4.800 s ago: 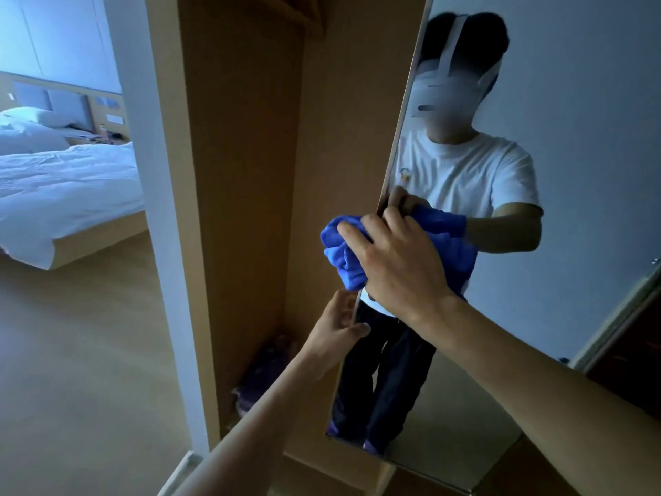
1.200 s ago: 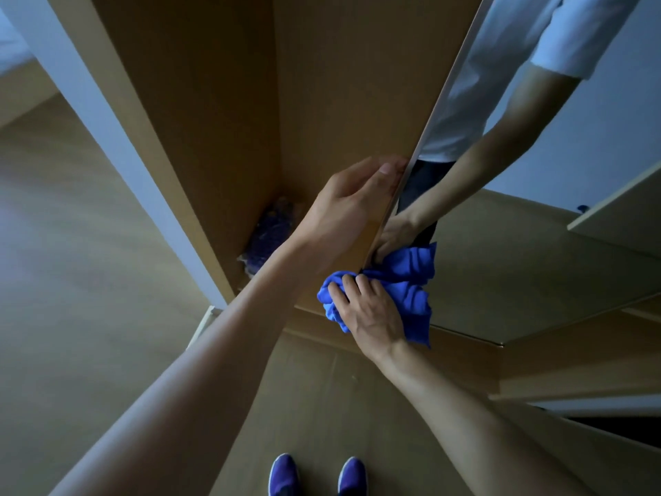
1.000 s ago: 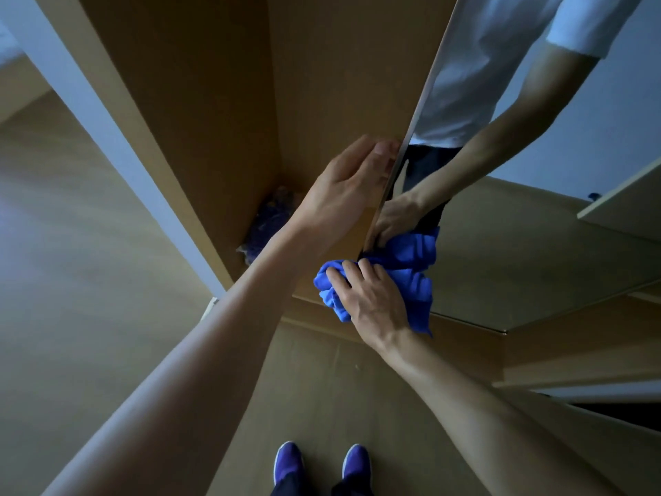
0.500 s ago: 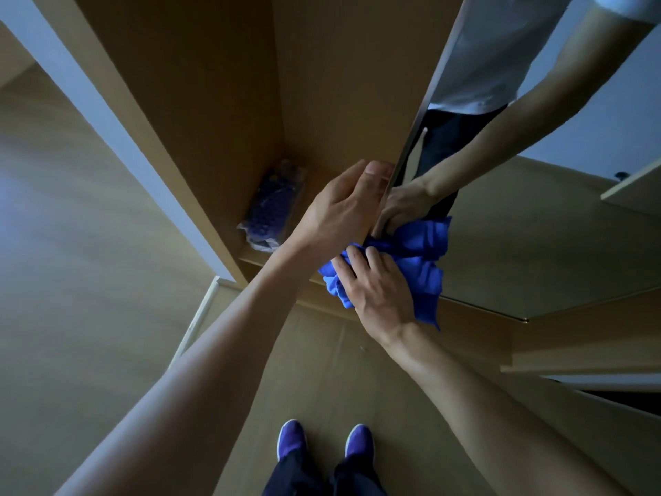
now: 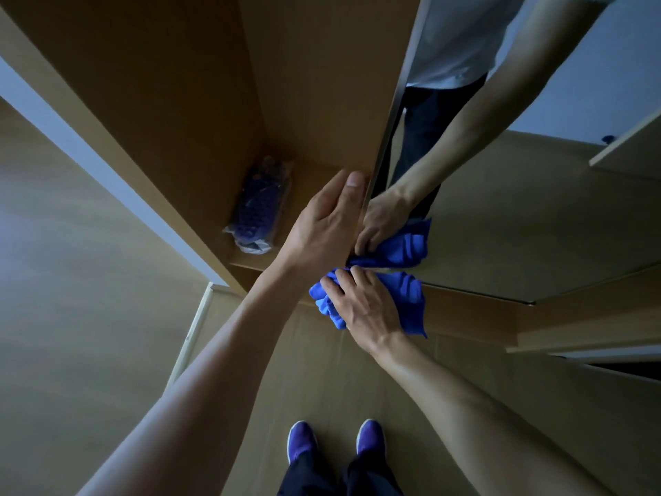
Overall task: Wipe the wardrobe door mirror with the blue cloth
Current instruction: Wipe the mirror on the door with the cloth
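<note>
Floorboards (image 5: 71, 281) fill the left side, pale wood, and a white strip (image 5: 107, 166) runs slantwise beside them down to the foot of the wardrobe (image 5: 161, 84). Inside the wardrobe, on its bottom board, lies a clear plastic bag (image 5: 255, 209) with something purple in it; what it is cannot be made out.

Now the left hand (image 5: 327, 223): it reaches in from the lower left and clasps the free edge of the wardrobe door (image 5: 465, 309). One fingertip (image 5: 354, 182), nail up, lies right along that edge, and the rest of the fingers are mostly hidden behind the hand.

Down at the bottom, two purple shoes (image 5: 302, 440) stand side by side on the floorboards, dark trouser legs above them.

Just below the left hand sits the right hand (image 5: 365, 306), coming in from the lower right. Its fingers are spread and bent over the bunched blue cloth (image 5: 406, 298), grasping it and pressing it against the door. The cloth is at the bottom left corner of the mirror (image 5: 518, 227), touching the glass and hanging over the brown band under it, and its reflection meets it at the glass.

In the mirror itself, to the right, a bare forearm, a white shirt and dark trousers show, with floorboards reflected beyond.
</note>
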Tool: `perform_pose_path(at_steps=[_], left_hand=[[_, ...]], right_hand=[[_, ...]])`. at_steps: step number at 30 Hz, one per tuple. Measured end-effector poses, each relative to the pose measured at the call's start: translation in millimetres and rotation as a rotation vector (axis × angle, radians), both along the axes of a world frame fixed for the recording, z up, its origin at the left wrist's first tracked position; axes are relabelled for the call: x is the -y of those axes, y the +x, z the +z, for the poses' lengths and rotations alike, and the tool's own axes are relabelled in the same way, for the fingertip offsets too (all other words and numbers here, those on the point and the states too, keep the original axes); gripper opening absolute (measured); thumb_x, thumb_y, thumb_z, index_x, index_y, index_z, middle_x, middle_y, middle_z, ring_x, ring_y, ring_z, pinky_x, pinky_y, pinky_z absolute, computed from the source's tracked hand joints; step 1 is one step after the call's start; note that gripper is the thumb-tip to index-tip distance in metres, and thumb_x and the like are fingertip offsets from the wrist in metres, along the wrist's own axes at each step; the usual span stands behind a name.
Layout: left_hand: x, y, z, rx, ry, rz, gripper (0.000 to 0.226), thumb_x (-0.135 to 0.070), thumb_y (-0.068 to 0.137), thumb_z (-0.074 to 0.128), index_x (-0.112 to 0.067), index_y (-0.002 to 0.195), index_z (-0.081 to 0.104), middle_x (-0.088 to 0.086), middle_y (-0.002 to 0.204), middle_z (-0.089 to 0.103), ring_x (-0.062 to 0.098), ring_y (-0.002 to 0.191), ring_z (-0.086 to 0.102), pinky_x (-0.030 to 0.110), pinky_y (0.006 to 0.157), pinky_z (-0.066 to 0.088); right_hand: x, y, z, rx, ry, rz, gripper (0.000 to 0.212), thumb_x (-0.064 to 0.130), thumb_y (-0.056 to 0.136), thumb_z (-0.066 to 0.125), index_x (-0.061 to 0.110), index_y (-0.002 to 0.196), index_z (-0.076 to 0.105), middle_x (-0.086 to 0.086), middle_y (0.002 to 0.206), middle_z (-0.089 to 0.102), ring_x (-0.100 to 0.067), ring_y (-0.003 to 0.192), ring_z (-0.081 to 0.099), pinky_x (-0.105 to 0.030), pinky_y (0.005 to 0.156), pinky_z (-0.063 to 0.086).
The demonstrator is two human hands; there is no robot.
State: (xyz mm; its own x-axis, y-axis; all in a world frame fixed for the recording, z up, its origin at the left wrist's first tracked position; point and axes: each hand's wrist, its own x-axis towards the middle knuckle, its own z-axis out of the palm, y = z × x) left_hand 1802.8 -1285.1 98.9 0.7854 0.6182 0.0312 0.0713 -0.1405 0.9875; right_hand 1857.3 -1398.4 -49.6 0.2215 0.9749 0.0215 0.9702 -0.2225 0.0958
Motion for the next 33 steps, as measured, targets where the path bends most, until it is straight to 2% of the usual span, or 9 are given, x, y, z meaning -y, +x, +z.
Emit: perform_pose_path(at_steps=[4,8,11,15,20,24,27,30,33], left_hand=[[8,-9,-27,-0.137,0.018,-0.023,0.037,-0.036,0.111,0.037,-0.009,0.087,0.047,-0.010,0.072,0.040,0.007,0.066,0.036,0.028,0.067,0.035],[13,-14,-43,-0.194,-0.012,-0.015,0.037,-0.037,0.111,0.036,-0.014,0.124,0.061,-0.014,0.087,0.056,0.002,0.084,0.051,0.027,0.084,0.042],[14,-13,-50,-0.230,-0.001,-0.026,0.027,-0.036,0.111,0.035,-0.022,0.109,0.058,-0.012,0.081,0.054,0.004,0.079,0.049,0.029,0.082,0.040],[19,-10,-62,-0.266,-0.019,0.017,0.029,-0.037,0.110,0.037,-0.017,0.111,0.058,0.005,0.083,0.058,0.022,0.072,0.047,0.030,0.075,0.035],[19,-7,-75,-0.273,-0.093,0.052,0.023,-0.036,0.110,0.040,-0.036,0.096,0.057,-0.027,0.068,0.058,0.000,0.065,0.046,0.031,0.078,0.037],[19,-8,-87,-0.294,-0.096,0.061,0.019,-0.039,0.110,0.041,-0.045,0.109,0.059,-0.022,0.090,0.065,0.003,0.086,0.056,0.035,0.091,0.046],[18,-10,-95,-0.270,-0.072,0.046,0.021,-0.037,0.110,0.041,-0.037,0.118,0.060,0.000,0.098,0.064,0.010,0.087,0.054,0.038,0.088,0.046],[18,-11,-101,-0.263,-0.053,0.049,0.033,-0.047,0.104,0.040,-0.028,0.125,0.058,-0.008,0.096,0.064,0.009,0.086,0.056,0.035,0.086,0.047],[18,-8,-104,-0.266,0.007,0.060,0.031,-0.049,0.096,0.038,-0.027,0.110,0.054,-0.018,0.081,0.057,0.004,0.072,0.050,0.033,0.077,0.044]], right_hand=[[26,-3,-1,-0.226,0.112,-0.176,0.068,-0.002,0.069,0.063,0.017,0.134,0.059,-0.004,0.113,0.064,-0.030,0.095,0.056,-0.042,0.087,0.049],[52,-1,-4,-0.673,0.150,-0.531,0.060,0.007,0.073,0.059,0.029,0.129,0.059,0.005,0.109,0.069,-0.024,0.101,0.061,-0.035,0.088,0.050],[63,5,-8,-0.985,0.186,-0.815,0.031,0.033,0.087,0.061,0.040,0.116,0.055,0.019,0.097,0.067,-0.009,0.090,0.063,-0.023,0.073,0.047],[70,12,-12,-1.394,0.354,-1.066,0.010,0.024,0.087,0.074,0.027,0.094,0.068,0.018,0.075,0.070,-0.011,0.086,0.066,-0.016,0.065,0.045],[59,10,-19,-2.007,0.352,-1.412,0.030,0.033,0.095,0.067,0.013,0.117,0.063,-0.013,0.112,0.073,-0.026,0.096,0.070,-0.034,0.074,0.056],[36,5,-18,-2.379,0.571,-1.331,0.022,0.025,0.100,0.048,0.008,0.108,0.061,-0.013,0.083,0.068,-0.024,0.074,0.067,-0.030,0.061,0.052],[14,5,-19,-2.539,0.731,-1.300,0.028,0.017,0.100,0.041,0.005,0.104,0.065,-0.016,0.087,0.072,-0.028,0.083,0.069,-0.035,0.071,0.055],[-1,4,-20,-2.629,0.781,-1.259,0.041,0.022,0.101,0.033,0.000,0.100,0.067,-0.017,0.084,0.072,-0.029,0.085,0.067,-0.034,0.072,0.053],[-3,1,-23,-2.736,0.855,-1.203,0.045,0.023,0.102,0.031,-0.004,0.102,0.066,-0.022,0.090,0.070,-0.034,0.094,0.064,-0.038,0.089,0.048]])
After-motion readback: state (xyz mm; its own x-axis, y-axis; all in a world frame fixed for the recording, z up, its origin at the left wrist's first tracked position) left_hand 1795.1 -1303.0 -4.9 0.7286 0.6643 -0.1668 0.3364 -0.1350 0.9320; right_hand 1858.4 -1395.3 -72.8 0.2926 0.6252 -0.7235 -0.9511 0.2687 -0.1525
